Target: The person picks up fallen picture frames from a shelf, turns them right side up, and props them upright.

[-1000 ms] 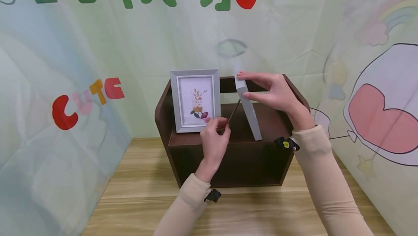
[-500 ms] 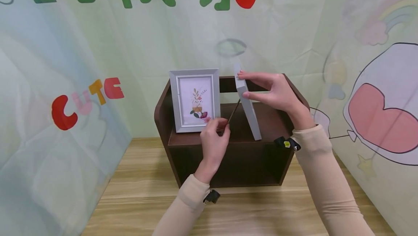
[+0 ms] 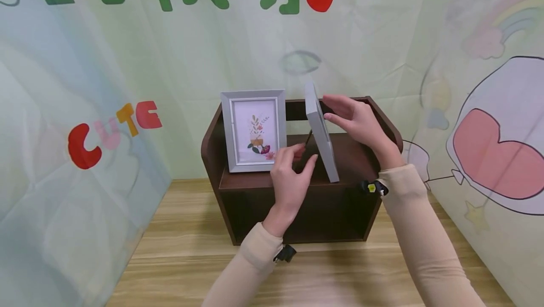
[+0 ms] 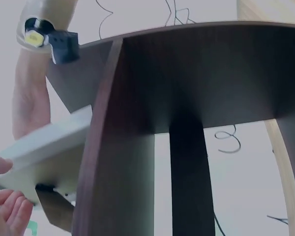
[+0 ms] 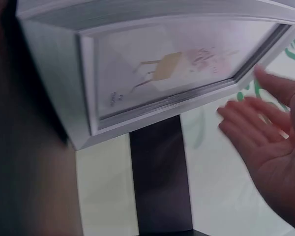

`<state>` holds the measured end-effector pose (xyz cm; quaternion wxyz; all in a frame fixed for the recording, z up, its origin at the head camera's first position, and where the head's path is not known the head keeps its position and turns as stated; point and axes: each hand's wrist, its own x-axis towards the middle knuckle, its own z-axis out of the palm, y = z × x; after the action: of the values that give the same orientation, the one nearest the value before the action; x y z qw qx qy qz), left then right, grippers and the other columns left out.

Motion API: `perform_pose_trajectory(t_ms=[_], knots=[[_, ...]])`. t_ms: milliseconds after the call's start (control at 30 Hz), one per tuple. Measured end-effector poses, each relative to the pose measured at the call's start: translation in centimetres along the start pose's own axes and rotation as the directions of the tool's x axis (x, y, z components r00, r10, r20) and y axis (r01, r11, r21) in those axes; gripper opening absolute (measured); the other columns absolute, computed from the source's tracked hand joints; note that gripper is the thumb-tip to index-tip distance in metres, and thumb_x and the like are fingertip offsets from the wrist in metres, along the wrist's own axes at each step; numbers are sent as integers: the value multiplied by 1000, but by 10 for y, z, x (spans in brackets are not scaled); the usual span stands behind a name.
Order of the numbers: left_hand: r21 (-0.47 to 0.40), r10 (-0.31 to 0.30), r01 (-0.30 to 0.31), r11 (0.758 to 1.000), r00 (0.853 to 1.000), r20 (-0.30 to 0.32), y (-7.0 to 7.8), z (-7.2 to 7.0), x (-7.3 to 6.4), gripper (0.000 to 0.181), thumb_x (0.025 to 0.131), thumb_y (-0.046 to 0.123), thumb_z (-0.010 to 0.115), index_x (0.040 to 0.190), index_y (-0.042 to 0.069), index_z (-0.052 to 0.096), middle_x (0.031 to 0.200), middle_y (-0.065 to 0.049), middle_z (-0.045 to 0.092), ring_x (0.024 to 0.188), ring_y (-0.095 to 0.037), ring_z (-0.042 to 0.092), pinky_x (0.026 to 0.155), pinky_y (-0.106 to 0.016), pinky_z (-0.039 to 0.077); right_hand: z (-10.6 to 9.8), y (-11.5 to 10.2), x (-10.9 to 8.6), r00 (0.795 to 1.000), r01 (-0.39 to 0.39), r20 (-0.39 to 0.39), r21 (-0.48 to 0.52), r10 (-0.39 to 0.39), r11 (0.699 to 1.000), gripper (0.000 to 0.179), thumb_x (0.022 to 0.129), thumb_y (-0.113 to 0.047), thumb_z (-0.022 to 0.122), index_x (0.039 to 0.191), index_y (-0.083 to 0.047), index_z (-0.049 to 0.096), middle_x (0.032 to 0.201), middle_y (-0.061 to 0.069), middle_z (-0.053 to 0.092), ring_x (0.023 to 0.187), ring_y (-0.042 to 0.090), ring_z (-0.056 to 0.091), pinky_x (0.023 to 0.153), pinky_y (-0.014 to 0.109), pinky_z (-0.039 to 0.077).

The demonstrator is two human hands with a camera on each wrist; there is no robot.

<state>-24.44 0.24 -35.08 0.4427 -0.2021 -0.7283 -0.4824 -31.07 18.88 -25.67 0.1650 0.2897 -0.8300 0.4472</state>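
On the dark brown shelf unit stands a white-grey picture frame, turned edge-on with its printed face to the right. Its support leg juts from the back. My left hand is beside that back, thumb and fingers spread apart with nothing between them. To the frame's right is my right hand, its fingers loosely extended. In the right wrist view the thumb is close to the frame's border; I cannot tell whether it touches. The print shows a pot-like shape with pinkish flowers.
A second white-grey frame with a plant print stands upright on the shelf's left. The shelf unit has side walls and a back rail. Beneath it is a wood-grain table. A printed cloth backdrop surrounds it.
My left hand has let go of the support leg, spread its fingers and moved slightly right. My right hand has released the frame's edge and drawn back right. The frame stays about where it was.
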Motion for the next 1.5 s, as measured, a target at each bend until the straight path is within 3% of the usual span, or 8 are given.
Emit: perform_pose_trajectory(t_ms=[167,367,733,1100,1500], knots=[[-35,-54,55,998,998,29,11,10,1,34,81,27,75,105,4,65,95,-7,62,86,-17,61,78,-23,54,5,11,6,993,-113,18,-81,115,990,53,91,-17,63,139,-4,45,139,16,51,127,29,51,103,44,43],[-54,-87,89,995,996,38,18,18,2,36,79,25,78,104,4,63,92,-8,60,82,-17,59,74,-21,54,11,21,13,979,-188,63,-82,193,979,52,93,-20,60,140,-2,43,140,18,49,125,32,52,101,47,44],[-51,-125,129,990,990,70,20,24,-1,39,78,24,79,105,4,58,92,-8,57,78,-15,58,71,-20,54,17,31,20,971,-176,149,-71,185,982,44,95,-17,57,136,-4,48,132,17,55,120,31,56,99,48,46],[-65,-122,123,990,992,23,16,18,0,36,78,18,78,107,4,62,92,-9,57,77,-16,59,70,-22,55,11,27,14,970,-196,124,-106,208,975,43,95,-6,54,136,1,45,136,22,50,122,36,53,99,50,45],[-95,-123,117,989,991,-51,1,12,4,36,79,11,76,111,1,62,99,-12,62,89,-18,64,77,-22,56,4,25,-4,948,-310,32,-145,317,940,46,96,-8,52,138,3,37,136,26,48,126,39,49,102,50,43]])
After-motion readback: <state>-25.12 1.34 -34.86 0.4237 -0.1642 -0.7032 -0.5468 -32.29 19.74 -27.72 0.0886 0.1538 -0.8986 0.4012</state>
